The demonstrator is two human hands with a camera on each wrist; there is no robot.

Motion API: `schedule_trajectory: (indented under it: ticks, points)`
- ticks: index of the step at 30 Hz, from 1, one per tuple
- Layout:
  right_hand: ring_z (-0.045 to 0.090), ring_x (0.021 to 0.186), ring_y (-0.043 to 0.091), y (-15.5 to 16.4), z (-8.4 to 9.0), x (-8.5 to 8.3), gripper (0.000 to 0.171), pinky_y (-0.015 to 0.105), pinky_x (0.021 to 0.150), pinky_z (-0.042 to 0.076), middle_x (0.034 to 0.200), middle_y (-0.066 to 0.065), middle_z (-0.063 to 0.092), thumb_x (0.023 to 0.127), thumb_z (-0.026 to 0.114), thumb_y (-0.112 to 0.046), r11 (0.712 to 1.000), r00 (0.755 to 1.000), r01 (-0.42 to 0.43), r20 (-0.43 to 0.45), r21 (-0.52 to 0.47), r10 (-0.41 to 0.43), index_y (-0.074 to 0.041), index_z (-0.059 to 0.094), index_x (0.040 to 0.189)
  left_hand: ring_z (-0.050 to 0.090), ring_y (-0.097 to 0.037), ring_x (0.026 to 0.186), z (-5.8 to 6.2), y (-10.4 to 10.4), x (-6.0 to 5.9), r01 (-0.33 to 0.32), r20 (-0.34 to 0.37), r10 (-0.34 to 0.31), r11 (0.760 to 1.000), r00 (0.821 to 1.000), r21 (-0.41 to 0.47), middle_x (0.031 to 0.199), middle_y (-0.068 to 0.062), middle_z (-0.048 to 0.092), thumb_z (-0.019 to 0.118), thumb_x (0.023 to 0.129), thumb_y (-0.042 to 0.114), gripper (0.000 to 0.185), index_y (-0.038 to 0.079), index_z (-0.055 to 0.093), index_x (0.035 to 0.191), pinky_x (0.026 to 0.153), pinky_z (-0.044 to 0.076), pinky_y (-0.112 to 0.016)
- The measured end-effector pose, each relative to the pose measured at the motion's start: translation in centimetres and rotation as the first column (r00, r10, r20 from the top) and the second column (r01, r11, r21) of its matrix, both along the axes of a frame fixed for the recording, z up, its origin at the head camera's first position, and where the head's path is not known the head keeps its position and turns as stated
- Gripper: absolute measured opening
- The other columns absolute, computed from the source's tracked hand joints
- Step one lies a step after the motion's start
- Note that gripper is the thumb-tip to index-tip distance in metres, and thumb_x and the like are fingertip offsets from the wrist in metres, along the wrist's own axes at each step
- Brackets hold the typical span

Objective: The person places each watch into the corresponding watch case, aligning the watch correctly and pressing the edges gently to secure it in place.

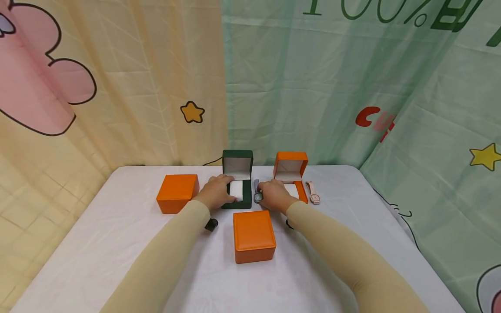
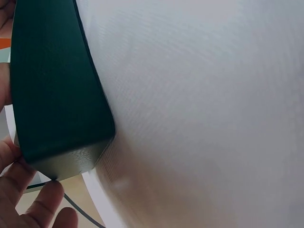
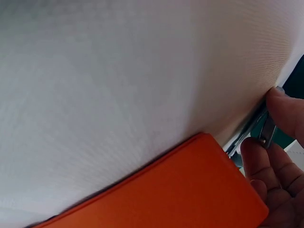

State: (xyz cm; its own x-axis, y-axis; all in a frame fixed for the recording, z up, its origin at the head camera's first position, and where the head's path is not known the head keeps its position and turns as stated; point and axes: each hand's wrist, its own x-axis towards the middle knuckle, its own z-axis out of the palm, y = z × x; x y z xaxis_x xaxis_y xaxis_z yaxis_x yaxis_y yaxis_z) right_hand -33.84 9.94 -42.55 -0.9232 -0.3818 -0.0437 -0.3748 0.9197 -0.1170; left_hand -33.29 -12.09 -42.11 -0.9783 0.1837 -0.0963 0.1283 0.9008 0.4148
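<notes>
Near the middle of the far edge of the white-covered table (image 1: 98, 243), the left hand (image 1: 216, 191) reaches over the left side of an open green box (image 1: 246, 198). Its thumb and index finger lie apart at the near and far ends of the white cushion (image 1: 237, 191) set inside; I cannot tell whether they squeeze it. In the left wrist view the other fingers are loosely spread by the box's corner.

The right hand (image 1: 274, 194) pinches the grey watch (image 1: 258, 197) between thumb and index finger. That watch sits in the narrow gap between the green box and the open orange box (image 1: 301, 191), just to the left of the right fingers and well apart from the left hand, with its round dial toward the table's near edge. The right hand and wrist cover part of the open orange box, whose lid is raised toward the far edge.

A pink watch (image 1: 312, 193) lies just beside that box, on the side of the far right corner. One closed orange box (image 1: 177, 193) stands left of the left hand, toward the far left corner. Another, the front orange box (image 1: 254, 234), is shut too, between the forearms and closer to the near edge.
</notes>
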Motion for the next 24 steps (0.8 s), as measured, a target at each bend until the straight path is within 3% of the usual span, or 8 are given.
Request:
schedule_trajectory:
  ticks: [15, 24]
  points:
    - [0.063, 0.105, 0.031, -0.14, 0.06, 0.26, 0.034, 0.047, 0.100, 0.050, 0.108, 0.003, 0.078, 0.092, 0.080, -0.020, 0.999, 0.999, -0.029, -0.018, -0.026, 0.028, -0.013, 0.072, 0.125, 0.049, -0.032, 0.131, -0.11, -0.06, 0.28, 0.001, -0.039, 0.001, 0.999, 0.999, 0.043, 0.157, -0.006, 0.055, 0.086, 0.089, 0.039, 0.075, 0.018, 0.053, 0.153, 0.117, 0.046, -0.055]
    - [0.064, 0.101, 0.028, -0.01, -0.18, 0.21, 0.026, 0.045, 0.098, 0.050, 0.107, 0.002, 0.078, 0.092, 0.081, -0.021, 0.997, 0.999, -0.042, -0.034, -0.058, 0.040, -0.012, 0.075, 0.116, 0.049, -0.032, 0.130, -0.03, -0.02, 0.38, 0.007, -0.046, -0.005, 0.999, 0.999, 0.044, 0.155, -0.007, 0.057, 0.085, 0.089, 0.039, 0.074, 0.017, 0.054, 0.152, 0.115, 0.047, -0.053]
